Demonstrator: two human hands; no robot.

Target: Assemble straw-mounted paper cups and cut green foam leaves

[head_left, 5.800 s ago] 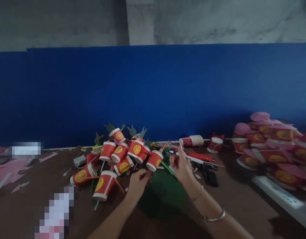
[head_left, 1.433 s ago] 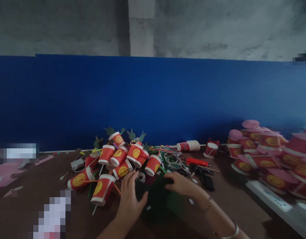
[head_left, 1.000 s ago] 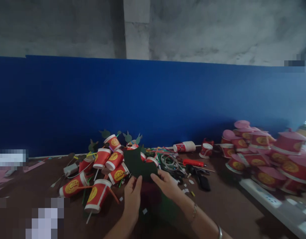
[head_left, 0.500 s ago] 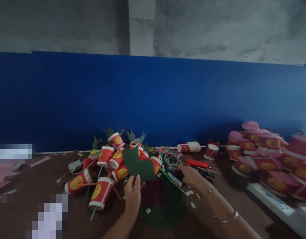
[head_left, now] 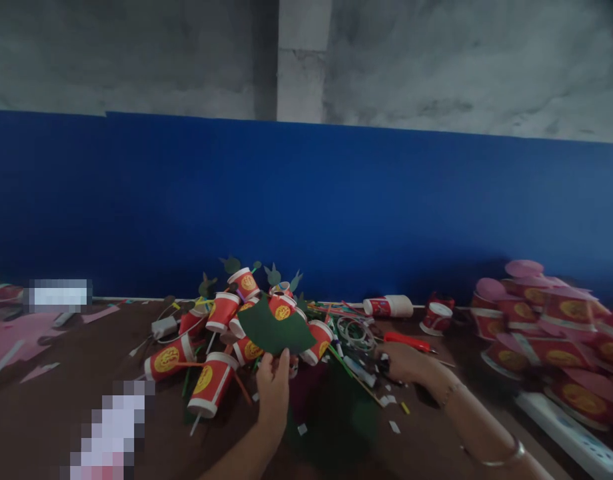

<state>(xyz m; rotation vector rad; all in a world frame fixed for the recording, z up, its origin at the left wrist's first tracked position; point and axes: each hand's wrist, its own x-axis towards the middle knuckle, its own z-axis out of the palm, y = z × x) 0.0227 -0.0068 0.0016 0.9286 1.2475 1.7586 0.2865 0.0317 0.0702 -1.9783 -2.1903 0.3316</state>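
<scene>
In my left hand (head_left: 274, 387), a curved piece of dark green paper (head_left: 276, 331) is pinched by its lower edge between thumb and fingers. It is held up in front of a heap of red paper cups (head_left: 214, 385) with yellow round prints, hiding some of them. My right hand (head_left: 404, 363) is closed at the right of the clutter, around a dark scissors-like tool (head_left: 384, 362) that is mostly covered by the fingers. A coiled white cable (head_left: 355, 332) and a red-handled cutter (head_left: 409, 343) lie just beyond that hand.
Pink-topped red cups (head_left: 551, 310) are stacked at the right behind a white power strip (head_left: 569, 430). A white charger (head_left: 164, 327) lies left of the heap, with pink paper (head_left: 24, 340) farther left. Green paper (head_left: 336, 413) and scraps lie in front. A blue panel (head_left: 306, 207) stands behind.
The view has turned slightly left. The green paper has tilted in my left hand. My right hand, earlier reaching in with fingers extended, has closed on the dark tool.
</scene>
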